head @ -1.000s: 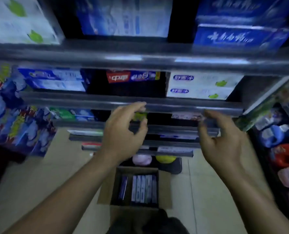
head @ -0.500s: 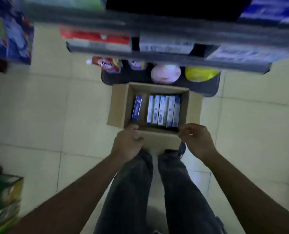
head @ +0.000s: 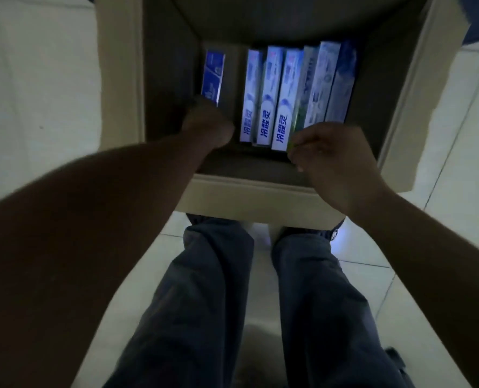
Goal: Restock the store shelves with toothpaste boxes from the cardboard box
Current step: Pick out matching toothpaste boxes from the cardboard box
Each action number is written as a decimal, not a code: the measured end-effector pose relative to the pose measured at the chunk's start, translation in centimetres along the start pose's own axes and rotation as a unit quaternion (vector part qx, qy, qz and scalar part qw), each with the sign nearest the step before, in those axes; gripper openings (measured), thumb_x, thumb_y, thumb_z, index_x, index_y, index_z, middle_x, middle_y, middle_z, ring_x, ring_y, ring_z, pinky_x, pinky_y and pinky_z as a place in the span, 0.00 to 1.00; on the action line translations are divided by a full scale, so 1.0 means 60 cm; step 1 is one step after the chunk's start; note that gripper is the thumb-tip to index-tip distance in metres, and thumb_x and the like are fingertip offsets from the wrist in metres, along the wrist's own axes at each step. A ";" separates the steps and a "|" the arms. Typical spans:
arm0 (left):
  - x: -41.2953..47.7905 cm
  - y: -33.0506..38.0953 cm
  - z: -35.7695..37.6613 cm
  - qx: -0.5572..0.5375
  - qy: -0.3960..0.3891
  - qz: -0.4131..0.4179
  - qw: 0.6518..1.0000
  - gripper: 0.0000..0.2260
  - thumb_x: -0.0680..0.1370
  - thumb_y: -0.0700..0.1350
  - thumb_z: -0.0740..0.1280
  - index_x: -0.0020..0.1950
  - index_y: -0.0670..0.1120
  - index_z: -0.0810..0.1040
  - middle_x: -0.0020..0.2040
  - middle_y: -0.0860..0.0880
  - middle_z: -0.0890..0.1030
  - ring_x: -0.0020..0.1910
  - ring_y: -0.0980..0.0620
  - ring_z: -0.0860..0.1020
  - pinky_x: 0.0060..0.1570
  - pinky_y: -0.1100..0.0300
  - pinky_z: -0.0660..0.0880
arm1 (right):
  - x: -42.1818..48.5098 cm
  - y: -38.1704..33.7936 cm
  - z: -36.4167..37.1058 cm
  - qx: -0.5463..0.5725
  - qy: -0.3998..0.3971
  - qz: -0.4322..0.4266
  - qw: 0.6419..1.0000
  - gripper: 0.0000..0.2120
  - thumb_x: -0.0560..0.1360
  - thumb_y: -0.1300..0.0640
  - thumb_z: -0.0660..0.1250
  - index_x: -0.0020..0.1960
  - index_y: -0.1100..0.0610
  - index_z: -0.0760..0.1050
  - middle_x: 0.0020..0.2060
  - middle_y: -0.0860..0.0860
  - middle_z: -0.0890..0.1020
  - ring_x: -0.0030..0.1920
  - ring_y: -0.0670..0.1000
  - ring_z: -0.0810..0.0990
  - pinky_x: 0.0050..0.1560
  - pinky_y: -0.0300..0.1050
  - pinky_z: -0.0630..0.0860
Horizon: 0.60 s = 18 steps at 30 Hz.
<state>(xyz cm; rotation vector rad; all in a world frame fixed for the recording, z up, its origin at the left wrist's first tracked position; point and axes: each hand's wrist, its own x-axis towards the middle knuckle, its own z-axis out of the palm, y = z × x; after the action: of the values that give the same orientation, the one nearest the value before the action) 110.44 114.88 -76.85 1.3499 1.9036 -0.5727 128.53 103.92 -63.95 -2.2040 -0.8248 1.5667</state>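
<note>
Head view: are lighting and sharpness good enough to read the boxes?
Head view: dim, bluish light; cardboard box interior shadowed, but print on the toothpaste boxes is legible; left hand dark and motion-blurred, right hand sharper; wide-angle bending toward the edges.

Person observed from above: both forearms (head: 98, 217) are bare to the frame edge, and the left hand (head: 207, 127) and right hand (head: 333, 161) are bare too. Legs are in loose blue-grey denim jeans (head: 204, 289), creased along the shins and bunched at the ankles. Dark shoes (head: 334, 233) show at the cuffs, detail too dim to read.
</note>
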 end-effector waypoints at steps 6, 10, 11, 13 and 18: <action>0.116 0.008 0.063 0.038 0.000 -0.040 0.998 0.38 0.79 0.47 0.72 0.82 0.38 0.55 0.79 0.38 0.64 0.77 0.38 0.66 0.73 0.48 0.68 | 0.034 0.046 0.019 0.014 -0.001 -0.013 1.000 0.07 0.76 0.60 0.72 0.52 0.52 0.83 0.40 0.46 0.85 0.44 0.45 0.83 0.49 0.39 0.77; 0.134 0.013 0.075 0.054 0.015 -0.008 0.998 0.31 0.79 0.47 0.73 0.77 0.37 0.67 0.75 0.39 0.71 0.74 0.40 0.71 0.68 0.51 0.73 | 0.039 0.067 0.019 0.016 0.013 -0.003 1.000 0.08 0.75 0.59 0.73 0.53 0.51 0.84 0.41 0.43 0.85 0.47 0.43 0.83 0.52 0.38 0.77; 0.131 0.014 0.074 0.038 0.022 -0.016 0.999 0.30 0.78 0.48 0.74 0.76 0.39 0.68 0.74 0.40 0.72 0.73 0.41 0.72 0.67 0.52 0.73 | 0.039 0.068 0.018 0.014 0.013 0.002 1.000 0.07 0.75 0.59 0.73 0.52 0.50 0.84 0.40 0.43 0.85 0.46 0.43 0.83 0.51 0.37 0.77; 0.108 0.015 0.068 -0.002 0.022 -0.008 1.000 0.29 0.77 0.49 0.76 0.75 0.43 0.72 0.73 0.42 0.75 0.71 0.43 0.74 0.63 0.55 0.74 | 0.039 0.065 0.010 0.011 0.011 0.012 1.000 0.06 0.75 0.59 0.73 0.50 0.50 0.84 0.37 0.45 0.85 0.43 0.44 0.83 0.47 0.40 0.77; -0.006 0.007 -0.009 0.009 0.002 0.133 0.991 0.23 0.71 0.53 0.77 0.63 0.48 0.79 0.62 0.44 0.82 0.61 0.43 0.80 0.54 0.58 0.74 | 0.039 0.010 -0.021 0.098 0.066 0.058 0.991 0.07 0.73 0.63 0.72 0.45 0.51 0.84 0.37 0.54 0.86 0.38 0.52 0.83 0.50 0.60 0.82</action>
<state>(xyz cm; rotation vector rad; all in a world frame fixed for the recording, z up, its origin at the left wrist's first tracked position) 110.76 115.19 -76.20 1.5850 1.6888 -0.4540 130.41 104.99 -65.64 -2.2162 -0.4897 1.4653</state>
